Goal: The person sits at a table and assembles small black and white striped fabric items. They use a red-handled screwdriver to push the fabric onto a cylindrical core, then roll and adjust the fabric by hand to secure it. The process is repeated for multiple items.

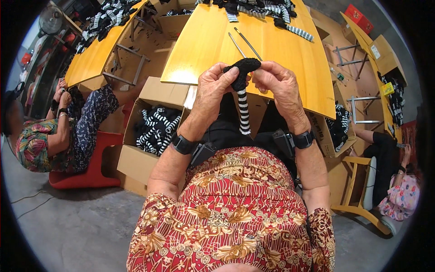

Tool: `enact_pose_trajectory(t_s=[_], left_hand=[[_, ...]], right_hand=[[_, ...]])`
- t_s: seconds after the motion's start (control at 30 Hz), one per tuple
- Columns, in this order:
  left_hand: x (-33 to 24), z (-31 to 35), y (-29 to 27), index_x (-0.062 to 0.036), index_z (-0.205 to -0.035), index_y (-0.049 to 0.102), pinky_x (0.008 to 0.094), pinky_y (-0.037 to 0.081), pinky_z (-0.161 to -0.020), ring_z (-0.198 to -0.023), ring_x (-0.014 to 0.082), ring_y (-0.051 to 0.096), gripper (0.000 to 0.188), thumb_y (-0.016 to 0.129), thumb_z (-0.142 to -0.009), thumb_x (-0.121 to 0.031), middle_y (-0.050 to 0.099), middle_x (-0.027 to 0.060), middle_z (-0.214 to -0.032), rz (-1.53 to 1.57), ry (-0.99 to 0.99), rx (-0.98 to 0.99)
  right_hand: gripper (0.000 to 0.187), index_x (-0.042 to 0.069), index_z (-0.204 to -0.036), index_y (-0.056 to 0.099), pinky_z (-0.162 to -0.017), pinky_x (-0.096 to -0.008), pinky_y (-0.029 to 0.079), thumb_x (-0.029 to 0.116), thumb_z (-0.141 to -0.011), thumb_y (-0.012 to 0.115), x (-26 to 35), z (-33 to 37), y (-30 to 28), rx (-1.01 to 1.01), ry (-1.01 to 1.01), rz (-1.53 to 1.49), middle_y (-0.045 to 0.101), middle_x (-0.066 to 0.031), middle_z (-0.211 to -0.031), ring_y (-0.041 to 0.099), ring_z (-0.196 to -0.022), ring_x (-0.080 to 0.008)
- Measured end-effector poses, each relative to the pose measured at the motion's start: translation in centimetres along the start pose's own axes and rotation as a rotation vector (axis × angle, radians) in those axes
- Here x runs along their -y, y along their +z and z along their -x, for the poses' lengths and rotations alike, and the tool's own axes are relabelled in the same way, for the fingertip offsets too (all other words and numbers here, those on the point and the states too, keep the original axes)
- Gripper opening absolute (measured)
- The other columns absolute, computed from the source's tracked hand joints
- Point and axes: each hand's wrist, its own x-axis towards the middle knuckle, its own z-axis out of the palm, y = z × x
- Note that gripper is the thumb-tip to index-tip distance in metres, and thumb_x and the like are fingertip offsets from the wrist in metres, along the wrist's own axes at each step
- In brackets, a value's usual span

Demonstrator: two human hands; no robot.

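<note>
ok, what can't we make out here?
All head view:
Left hand: some fingers hidden behind the black knit piece.
Two thin rods: near ends covered by that piece or the right hand.
Left cardboard box: deeper contents hidden under striped knits.
Far knit pile: cut by top edge.

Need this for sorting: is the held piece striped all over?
No, the piece is plain black where the left hand and right hand hold it, striped only below.

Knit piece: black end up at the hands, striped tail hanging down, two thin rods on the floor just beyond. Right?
Wrong surface for the two thin rods: the head view shows them on the table, just beyond the knit piece.
</note>
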Motion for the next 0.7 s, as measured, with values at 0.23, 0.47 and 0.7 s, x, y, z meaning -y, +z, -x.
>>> enact_pose_trajectory(t_s=[0.23, 0.47, 0.7], left_hand=[[1.0, 0.0, -0.1, -0.0023, -0.103, 0.062, 0.0278, 0.055, -0.076, -0.082, 0.0149, 0.068, 0.017, 0.061, -0.093, -0.016, 0.069, 0.0095, -0.093, -0.078, 0.006, 0.029], [1.0, -0.1, 0.2, -0.0026, -0.102, 0.062, 0.0252, 0.054, -0.074, -0.079, 0.0126, 0.067, 0.017, 0.062, -0.092, -0.016, 0.069, 0.0077, -0.091, -0.040, 0.001, 0.028], [1.3, -0.3, 0.5, -0.0038, -0.100, 0.063, 0.0217, 0.053, -0.071, -0.074, 0.0071, 0.063, 0.017, 0.065, -0.090, -0.018, 0.068, 0.0025, -0.086, -0.105, -0.021, 0.038]], right_hand=[[0.020, 0.003, -0.096, 0.066, -0.053, -0.0155, 0.041, 0.021, -0.088, 0.068, -0.5, -0.1, -1.3, 0.020, 0.075, -0.057, 0.063, 0.0006, -0.072, 0.055, -0.062, -0.0028], [0.014, 0.003, -0.089, 0.066, -0.049, -0.0160, 0.040, 0.017, -0.089, 0.066, 0.0, 0.1, -0.8, 0.030, 0.073, -0.043, 0.062, 0.0012, -0.067, 0.051, -0.054, -0.0028], [0.013, 0.004, -0.087, 0.065, -0.047, -0.0158, 0.039, 0.016, -0.088, 0.065, 0.0, -0.4, -1.1, -0.015, 0.071, -0.049, 0.059, 0.0020, -0.064, 0.050, -0.052, -0.0022]])
